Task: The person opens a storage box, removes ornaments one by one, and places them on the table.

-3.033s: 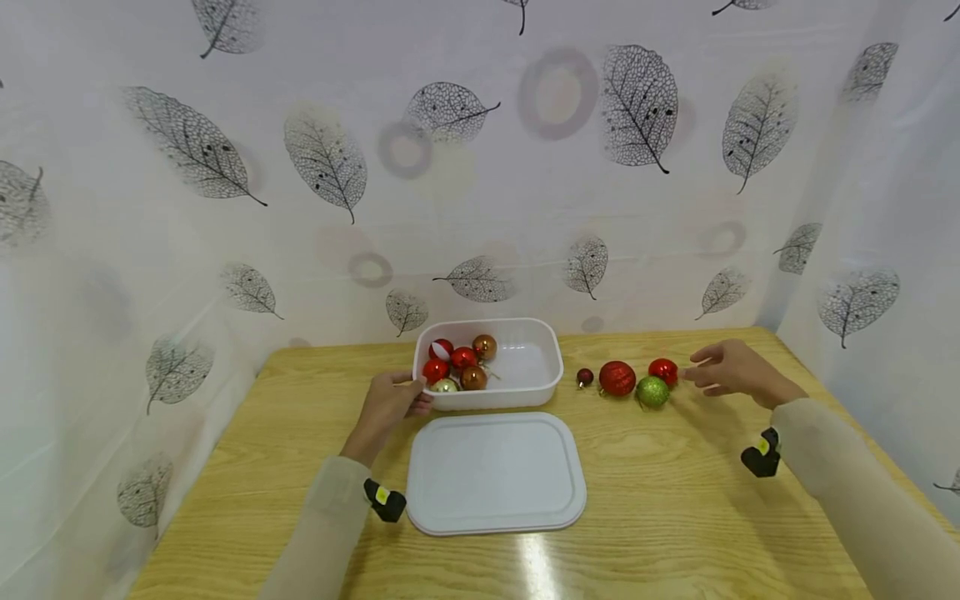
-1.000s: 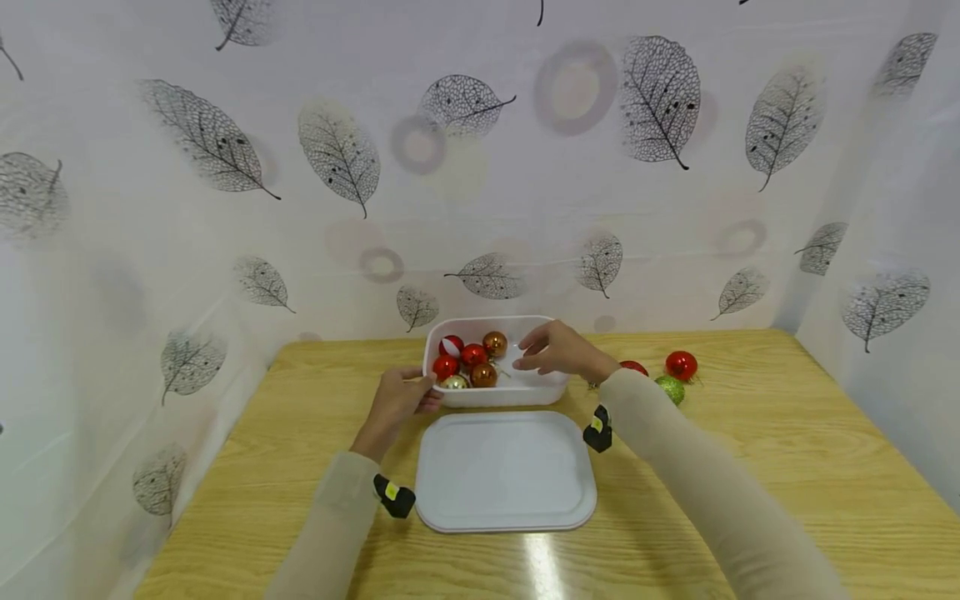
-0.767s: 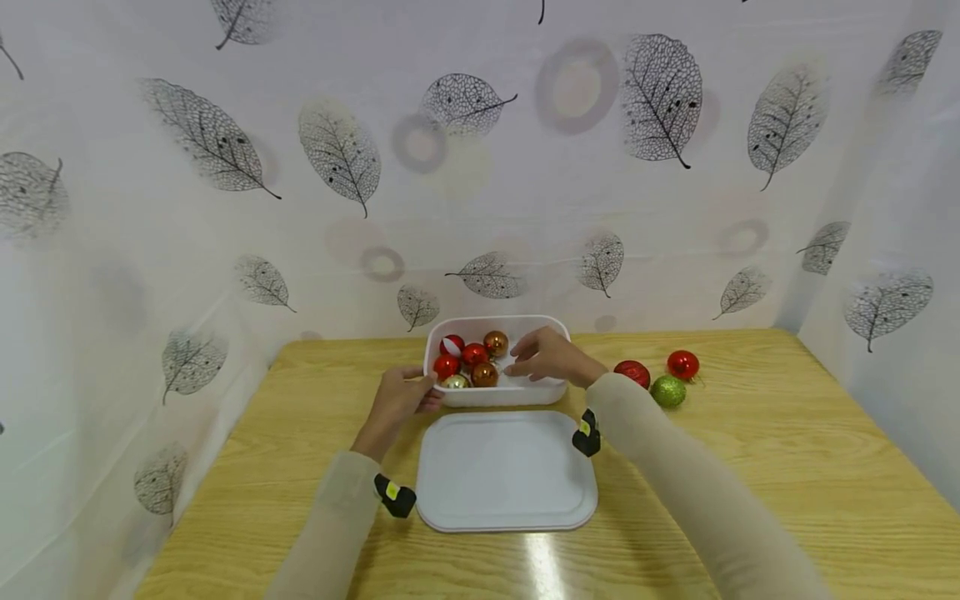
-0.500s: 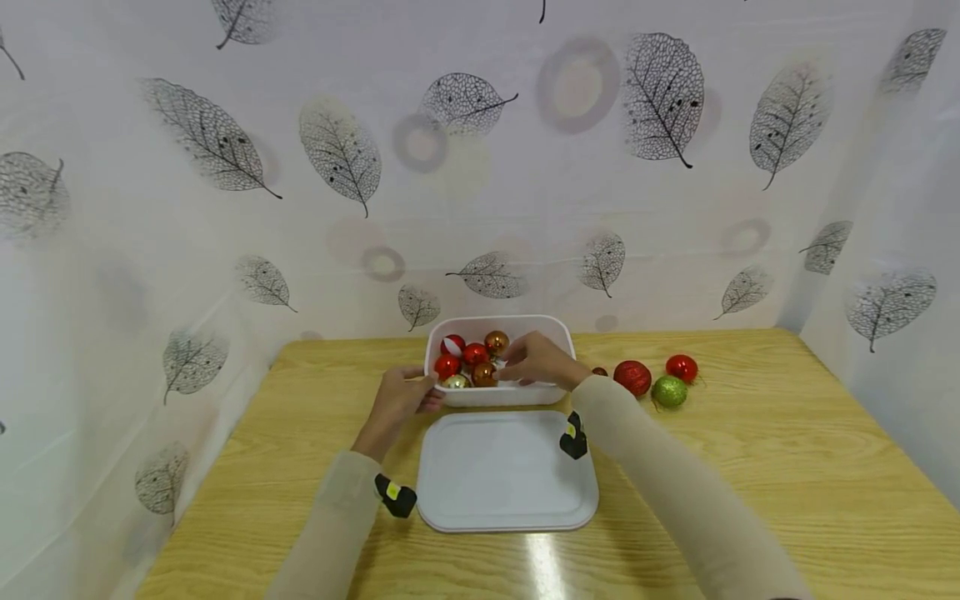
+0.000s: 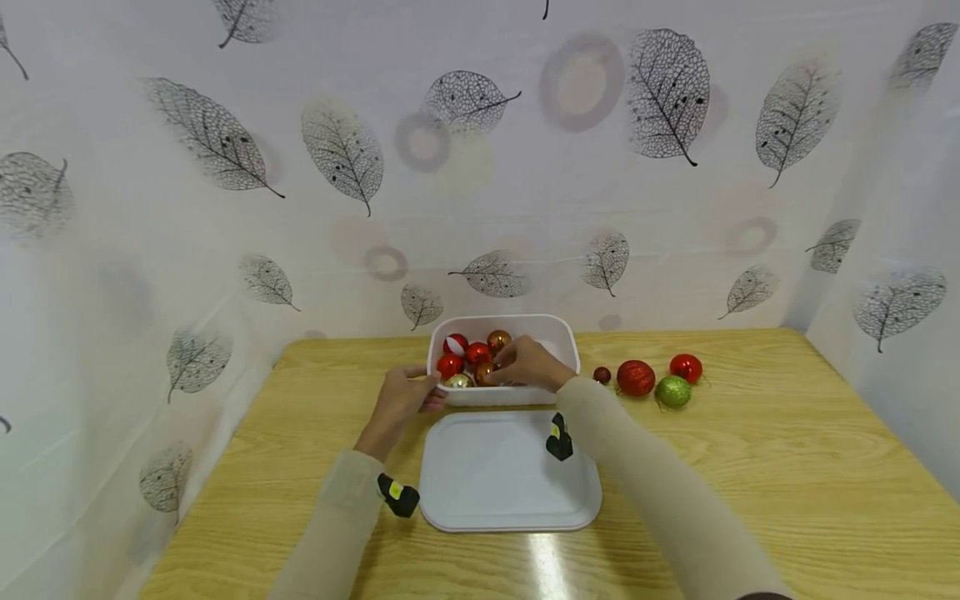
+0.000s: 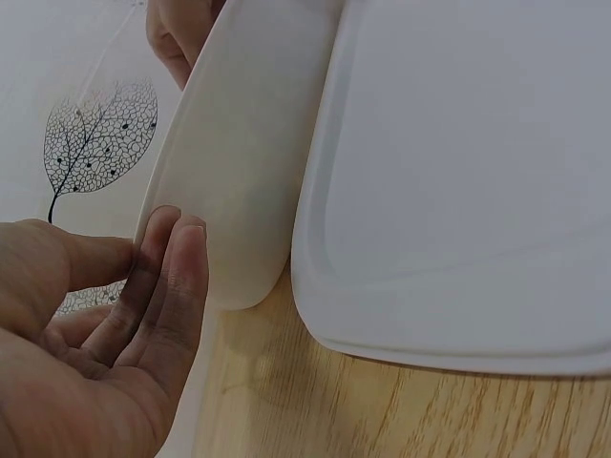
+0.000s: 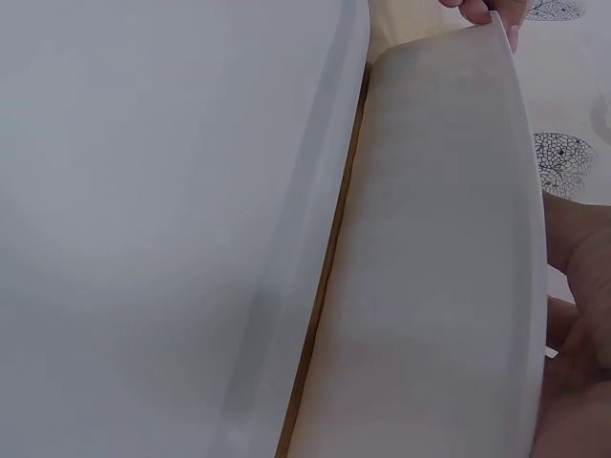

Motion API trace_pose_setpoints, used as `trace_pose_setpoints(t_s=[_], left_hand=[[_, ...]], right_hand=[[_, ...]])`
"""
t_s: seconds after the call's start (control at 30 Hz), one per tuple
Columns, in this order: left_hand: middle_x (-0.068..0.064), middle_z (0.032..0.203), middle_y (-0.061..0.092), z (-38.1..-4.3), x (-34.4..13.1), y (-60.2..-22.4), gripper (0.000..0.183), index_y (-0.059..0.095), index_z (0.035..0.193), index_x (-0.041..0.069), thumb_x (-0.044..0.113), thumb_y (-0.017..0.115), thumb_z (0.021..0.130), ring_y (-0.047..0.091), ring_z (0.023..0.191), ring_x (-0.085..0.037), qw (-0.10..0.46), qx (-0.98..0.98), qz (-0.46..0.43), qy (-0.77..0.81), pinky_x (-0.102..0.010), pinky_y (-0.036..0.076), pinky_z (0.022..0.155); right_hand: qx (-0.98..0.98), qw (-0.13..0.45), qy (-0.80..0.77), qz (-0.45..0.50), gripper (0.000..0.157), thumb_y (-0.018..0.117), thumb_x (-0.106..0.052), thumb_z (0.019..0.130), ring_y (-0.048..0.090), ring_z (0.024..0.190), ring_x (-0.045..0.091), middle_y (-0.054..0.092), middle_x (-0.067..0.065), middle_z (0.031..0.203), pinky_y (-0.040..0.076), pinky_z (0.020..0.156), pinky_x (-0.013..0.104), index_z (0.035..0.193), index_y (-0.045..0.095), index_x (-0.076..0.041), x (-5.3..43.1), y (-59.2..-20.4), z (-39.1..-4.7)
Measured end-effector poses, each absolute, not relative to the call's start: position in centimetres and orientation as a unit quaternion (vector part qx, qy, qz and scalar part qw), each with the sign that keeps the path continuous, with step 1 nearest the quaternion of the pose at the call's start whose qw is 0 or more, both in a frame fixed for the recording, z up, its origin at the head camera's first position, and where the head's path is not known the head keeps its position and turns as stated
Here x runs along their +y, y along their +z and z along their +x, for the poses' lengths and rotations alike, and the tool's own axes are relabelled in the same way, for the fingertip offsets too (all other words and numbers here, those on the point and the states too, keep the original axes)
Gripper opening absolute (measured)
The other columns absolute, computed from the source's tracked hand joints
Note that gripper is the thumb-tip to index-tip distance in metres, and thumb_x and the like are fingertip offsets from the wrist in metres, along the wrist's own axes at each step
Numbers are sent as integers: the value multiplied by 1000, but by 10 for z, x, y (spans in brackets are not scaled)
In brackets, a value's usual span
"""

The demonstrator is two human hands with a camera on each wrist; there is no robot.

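My left hand [image 5: 400,400] holds the left front rim of a white plastic box [image 5: 502,397], thumb at the rim and fingers outside the wall, as the left wrist view shows. My right hand [image 5: 528,364] reaches over the front wall into the box, fingertips right at a copper Christmas bauble [image 5: 482,375]; I cannot tell whether they grip it. Around it in the left half lie another copper bauble [image 5: 498,339], red baubles [image 5: 450,365], a red-and-white one [image 5: 455,344] and a gold one [image 5: 460,381]. In the right wrist view, the box wall hides the fingertips.
A white lid [image 5: 510,471] lies flat just in front of the box. On the wooden table to the right are a small dark red bauble [image 5: 602,375], a large red one [image 5: 636,377], a glittery green one [image 5: 673,391] and a shiny red one [image 5: 686,367]. A leaf-print curtain [image 5: 495,167] hangs behind.
My right hand has come from beside the shiny red bauble over into the box, then moved left to the copper bauble. The left hand keeps its hold on the rim.
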State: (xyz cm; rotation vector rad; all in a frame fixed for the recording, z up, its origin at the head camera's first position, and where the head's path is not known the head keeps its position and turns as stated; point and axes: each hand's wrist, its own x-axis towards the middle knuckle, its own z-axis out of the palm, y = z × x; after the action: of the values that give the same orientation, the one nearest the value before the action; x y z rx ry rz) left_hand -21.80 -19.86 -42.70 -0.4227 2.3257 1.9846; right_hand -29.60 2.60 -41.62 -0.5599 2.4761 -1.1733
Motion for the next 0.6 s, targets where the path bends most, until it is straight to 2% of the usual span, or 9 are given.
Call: trace_pose_setpoints(t_s=[0.2,0.43,0.6], left_hand=[[-16,82,73,-218,-199,-426,36,58,130,-14,8,61,101,71,66,-19,33,748,-135,649,-34,65,68],[-15,82,73,-218,-199,-426,36,58,130,-12,9,61,102,72,68,-21,33,751,-137,645,-36,65,71],[-16,83,73,-218,-200,-427,37,58,131,-12,9,61,102,72,68,-21,33,752,-136,644,-35,65,70]], right_hand=[[878,166,-400,-202,37,82,-23,87,62,83,17,72,10,99,58,72,27,112,74,4,22,-420,-299],[887,167,-387,-191,49,82,-28,87,62,105,26,69,15,116,56,93,38,120,69,5,19,-421,-298],[887,167,-386,-192,50,82,-27,87,61,114,30,68,18,121,54,99,42,121,67,7,17,-420,-297]])
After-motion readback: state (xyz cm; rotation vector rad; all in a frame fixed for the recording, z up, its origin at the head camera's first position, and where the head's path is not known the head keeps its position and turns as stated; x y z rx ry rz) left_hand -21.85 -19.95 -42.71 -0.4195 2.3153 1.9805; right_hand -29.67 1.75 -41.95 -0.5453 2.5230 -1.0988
